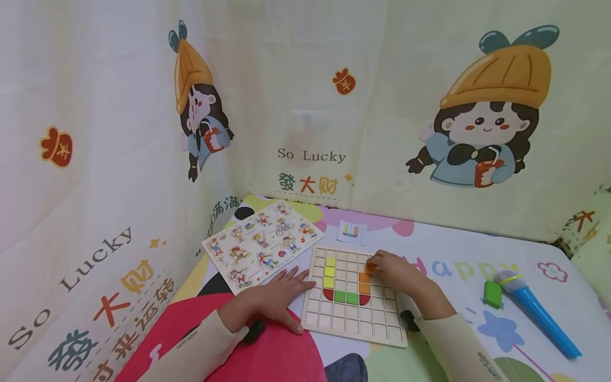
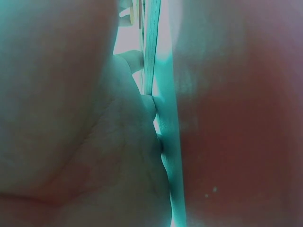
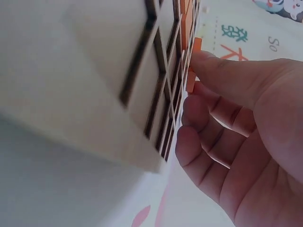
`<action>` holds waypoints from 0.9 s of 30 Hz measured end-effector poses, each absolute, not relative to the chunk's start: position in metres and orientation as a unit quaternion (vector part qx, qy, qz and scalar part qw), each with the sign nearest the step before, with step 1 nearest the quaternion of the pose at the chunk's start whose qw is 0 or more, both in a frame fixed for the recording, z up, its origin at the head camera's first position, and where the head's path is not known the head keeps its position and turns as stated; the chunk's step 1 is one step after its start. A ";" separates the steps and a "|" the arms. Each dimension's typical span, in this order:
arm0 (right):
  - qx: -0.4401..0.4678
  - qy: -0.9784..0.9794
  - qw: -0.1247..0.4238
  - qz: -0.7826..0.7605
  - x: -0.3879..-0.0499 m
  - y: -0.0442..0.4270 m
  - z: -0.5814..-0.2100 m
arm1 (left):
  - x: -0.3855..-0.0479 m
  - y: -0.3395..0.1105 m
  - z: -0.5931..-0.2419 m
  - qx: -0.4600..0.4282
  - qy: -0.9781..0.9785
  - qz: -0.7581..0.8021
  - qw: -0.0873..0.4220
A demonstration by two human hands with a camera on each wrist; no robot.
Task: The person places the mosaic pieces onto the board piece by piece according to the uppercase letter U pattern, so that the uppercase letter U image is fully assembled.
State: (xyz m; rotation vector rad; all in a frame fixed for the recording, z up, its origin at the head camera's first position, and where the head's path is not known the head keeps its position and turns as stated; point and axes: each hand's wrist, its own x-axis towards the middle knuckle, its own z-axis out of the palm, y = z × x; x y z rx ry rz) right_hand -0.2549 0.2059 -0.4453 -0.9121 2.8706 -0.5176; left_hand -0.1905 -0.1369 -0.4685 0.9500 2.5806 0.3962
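A wooden grid board (image 1: 324,321) lies on the table, with a U shape of coloured tiles in its cells. Yellow tiles (image 1: 329,271) form the left side, orange tiles (image 1: 364,288) the right. Two green tiles (image 1: 352,298) sit between two rounded red tiles (image 1: 365,300) along the bottom. Over the board's right part, my right hand (image 1: 401,273) pinches an orange tile (image 3: 191,81) between thumb and fingers, at the top of the orange column. My left hand (image 1: 274,297) rests with fingers spread by the board's left edge. The left wrist view is mostly blocked by the hand.
A small pattern card (image 1: 352,233) lies behind the board. A picture puzzle board (image 1: 262,244) is at the back left. On the right are a green block (image 1: 492,294) and a blue toy microphone (image 1: 539,313). A printed curtain (image 1: 305,106) hangs behind the table.
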 end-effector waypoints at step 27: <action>-0.284 0.945 0.061 -0.148 -0.266 0.188 -0.444 | -0.192 -0.137 -0.473 0.332 0.915 0.138 0.182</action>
